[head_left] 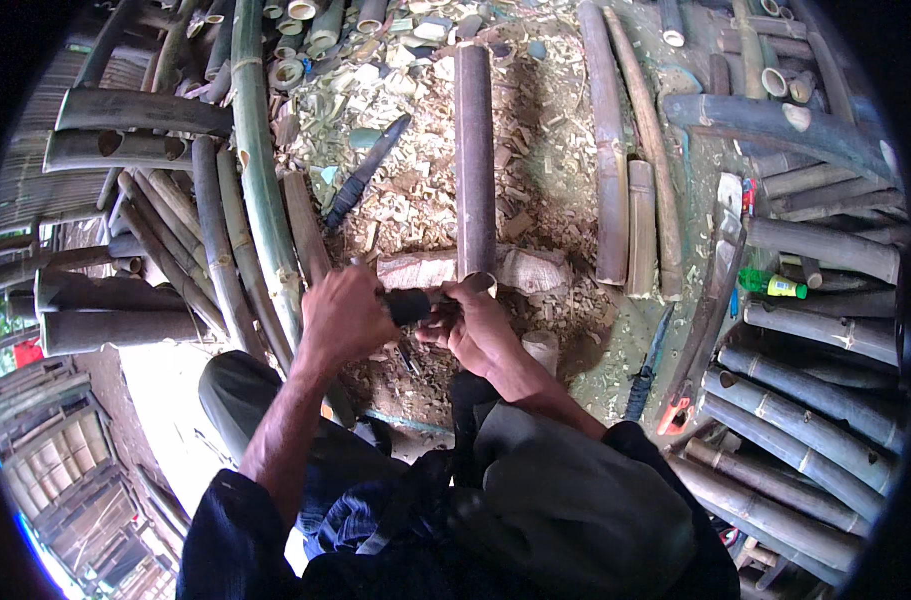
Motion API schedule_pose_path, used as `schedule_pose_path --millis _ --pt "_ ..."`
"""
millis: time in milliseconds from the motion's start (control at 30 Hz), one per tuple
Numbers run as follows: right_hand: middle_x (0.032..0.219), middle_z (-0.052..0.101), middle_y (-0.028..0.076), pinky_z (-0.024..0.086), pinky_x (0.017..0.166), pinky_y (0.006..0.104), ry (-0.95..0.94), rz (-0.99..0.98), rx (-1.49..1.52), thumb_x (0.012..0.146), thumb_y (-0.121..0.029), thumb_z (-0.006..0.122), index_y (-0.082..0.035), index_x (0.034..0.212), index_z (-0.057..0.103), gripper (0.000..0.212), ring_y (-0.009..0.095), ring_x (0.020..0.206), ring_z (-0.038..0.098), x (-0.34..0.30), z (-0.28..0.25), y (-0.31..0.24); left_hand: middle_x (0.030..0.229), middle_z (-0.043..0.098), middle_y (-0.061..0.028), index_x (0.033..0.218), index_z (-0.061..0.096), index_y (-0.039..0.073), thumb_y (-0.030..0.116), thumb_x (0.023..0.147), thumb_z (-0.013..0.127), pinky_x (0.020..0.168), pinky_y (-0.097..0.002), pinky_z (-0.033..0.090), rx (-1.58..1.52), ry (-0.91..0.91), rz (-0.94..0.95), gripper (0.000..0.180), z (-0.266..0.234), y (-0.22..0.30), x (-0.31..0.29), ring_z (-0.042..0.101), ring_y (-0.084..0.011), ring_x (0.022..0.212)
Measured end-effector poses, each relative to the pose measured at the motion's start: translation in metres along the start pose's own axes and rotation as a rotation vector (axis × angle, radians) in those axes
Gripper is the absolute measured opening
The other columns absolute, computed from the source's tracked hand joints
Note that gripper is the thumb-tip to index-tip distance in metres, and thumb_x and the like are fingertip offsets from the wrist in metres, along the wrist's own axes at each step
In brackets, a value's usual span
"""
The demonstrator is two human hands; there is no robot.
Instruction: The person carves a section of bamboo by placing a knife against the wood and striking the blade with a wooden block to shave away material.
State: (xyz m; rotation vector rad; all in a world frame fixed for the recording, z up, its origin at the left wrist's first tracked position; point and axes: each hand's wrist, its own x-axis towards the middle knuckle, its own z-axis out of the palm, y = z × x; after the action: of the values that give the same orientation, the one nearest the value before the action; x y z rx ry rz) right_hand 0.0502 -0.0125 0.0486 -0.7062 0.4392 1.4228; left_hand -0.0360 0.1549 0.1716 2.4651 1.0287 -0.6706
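Observation:
A long, dark bamboo tube (474,160) points away from me, its near end lying over a pale chopped wood block (535,271). My left hand (347,318) is closed round a dark cylindrical thing, perhaps a tool handle (407,306), which reaches toward the tube's open end. Against that end, my right hand (483,335) has its thumb side on the bamboo and its other fingers curled in. What lies between the two hands is partly hidden. Below them shows a small thin dark piece (407,358), too small to name.
Wood chips (405,215) cover the ground ahead. A knife with a wrapped handle (367,172) lies left of the tube, another knife (647,365) to the right. Beyond that are an orange-handled saw (675,413), a green bottle (772,283) and stacked bamboo (815,400). Long poles (260,150) stretch along the left.

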Motion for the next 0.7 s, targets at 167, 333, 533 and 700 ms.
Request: schedule_pose_path --millis 167,333,533,700 --pt "0.108 0.074 0.009 0.058 0.091 0.0417 -0.194 -0.049 0.43 0.106 -0.032 0.052 -0.006 0.113 0.064 0.03 0.021 0.094 0.072 -0.001 -0.021 0.003 0.079 0.074 -0.0092 0.078 0.075 0.011 0.023 0.075 0.079 0.068 -0.0416 0.058 0.455 0.041 0.326 0.012 -0.03 0.095 0.002 0.076 -0.0253 0.078" --pt "0.123 0.068 0.006 0.048 0.101 0.0381 -0.19 0.036 0.192 0.108 -0.041 0.046 -0.012 0.118 0.061 0.034 0.015 0.113 0.063 -0.038 0.016 0.015 0.082 0.074 -0.0101 0.088 0.074 0.007 0.028 0.086 0.072 0.069 -0.0408 0.059 0.322 0.029 0.375 0.021 0.02 0.061 -0.044 0.076 -0.0243 0.083" --pt "0.099 0.059 0.007 0.053 0.093 0.0425 -0.113 -0.045 -0.623 0.099 -0.024 0.061 -0.012 0.116 0.056 0.021 0.023 0.101 0.065 -0.081 -0.083 0.001 0.102 0.07 -0.0214 0.118 0.062 0.002 0.035 0.081 0.079 0.075 -0.0467 0.059 -0.053 -0.246 0.974 0.052 0.052 0.065 -0.079 0.073 -0.0373 0.089" --pt "0.113 0.063 0.011 0.049 0.097 0.0494 0.739 -0.401 -2.028 0.094 -0.03 0.065 -0.01 0.127 0.058 0.039 0.026 0.111 0.062 -0.065 -0.136 -0.008 0.14 0.05 -0.0197 0.14 0.053 0.012 0.014 0.071 0.081 0.105 -0.0465 0.049 -0.082 0.159 1.112 0.074 0.095 0.144 -0.005 0.062 -0.0357 0.12"
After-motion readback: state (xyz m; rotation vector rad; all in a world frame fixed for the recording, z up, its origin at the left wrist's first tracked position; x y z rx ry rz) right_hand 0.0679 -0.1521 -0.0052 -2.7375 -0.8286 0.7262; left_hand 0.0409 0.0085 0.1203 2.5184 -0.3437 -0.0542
